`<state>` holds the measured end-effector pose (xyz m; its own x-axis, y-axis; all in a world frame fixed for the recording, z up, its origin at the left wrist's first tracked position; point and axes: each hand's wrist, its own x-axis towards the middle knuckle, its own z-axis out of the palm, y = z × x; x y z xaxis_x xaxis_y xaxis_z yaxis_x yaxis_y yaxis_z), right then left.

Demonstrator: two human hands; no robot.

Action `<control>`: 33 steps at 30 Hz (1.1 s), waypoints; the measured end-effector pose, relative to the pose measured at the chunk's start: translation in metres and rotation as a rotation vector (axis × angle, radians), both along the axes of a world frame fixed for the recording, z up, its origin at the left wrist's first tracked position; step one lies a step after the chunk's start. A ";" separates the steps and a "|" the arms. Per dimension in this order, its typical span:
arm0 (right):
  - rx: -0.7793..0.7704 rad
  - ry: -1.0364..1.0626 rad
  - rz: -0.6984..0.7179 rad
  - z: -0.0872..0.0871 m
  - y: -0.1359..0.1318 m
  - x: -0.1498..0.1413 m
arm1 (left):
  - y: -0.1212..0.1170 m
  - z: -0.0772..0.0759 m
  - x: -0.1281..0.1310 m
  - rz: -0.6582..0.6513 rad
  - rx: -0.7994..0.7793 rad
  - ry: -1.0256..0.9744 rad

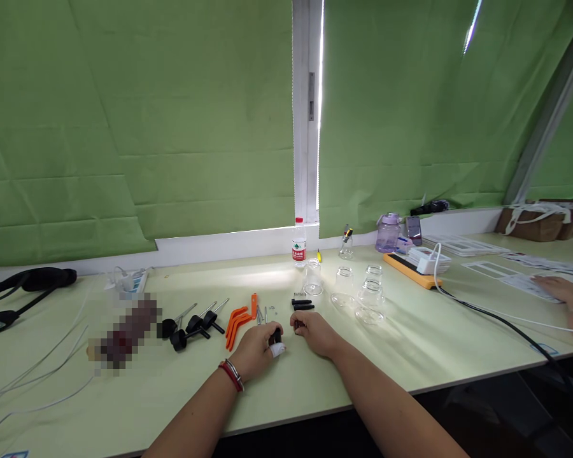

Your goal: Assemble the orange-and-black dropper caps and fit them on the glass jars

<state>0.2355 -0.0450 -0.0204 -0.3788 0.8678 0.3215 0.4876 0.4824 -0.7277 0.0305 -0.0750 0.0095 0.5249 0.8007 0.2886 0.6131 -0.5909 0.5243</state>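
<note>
My left hand (253,351) is closed around a small black part (275,336). White tape covers one of its digits. To its right, my right hand (319,333) has its fingers curled in a pinch, and whatever lies between them is too small to make out. Just beyond the right hand are black ribbed pieces (303,305) and a coil spring (300,294). Orange angled handles (237,326) lie beside the left hand, with thin metal rods (266,314) and tiny metal bits (273,309) nearby. Further left rest several black knobs with metal shafts (194,326).
Clear glass jars (372,294) stand to the right, behind them a water bottle (298,244) and a purple jug (388,234). An orange power strip (410,270) trails a black cable. At far right, another person's hand (561,289) rests on papers. A blurred-out object (127,334) lies left.
</note>
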 end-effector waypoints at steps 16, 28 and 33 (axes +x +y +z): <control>-0.007 0.016 0.001 0.000 -0.001 0.000 | 0.000 0.001 0.001 0.002 0.005 0.040; 0.046 0.063 -0.073 0.003 -0.001 0.000 | 0.001 -0.001 0.000 0.001 0.005 0.039; 0.134 -0.168 -0.262 -0.001 0.002 0.003 | 0.000 0.000 0.001 0.006 0.004 0.046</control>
<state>0.2385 -0.0429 -0.0219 -0.2058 0.8968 0.3917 0.7153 0.4110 -0.5651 0.0312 -0.0749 0.0100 0.5327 0.8029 0.2675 0.6401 -0.5891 0.4932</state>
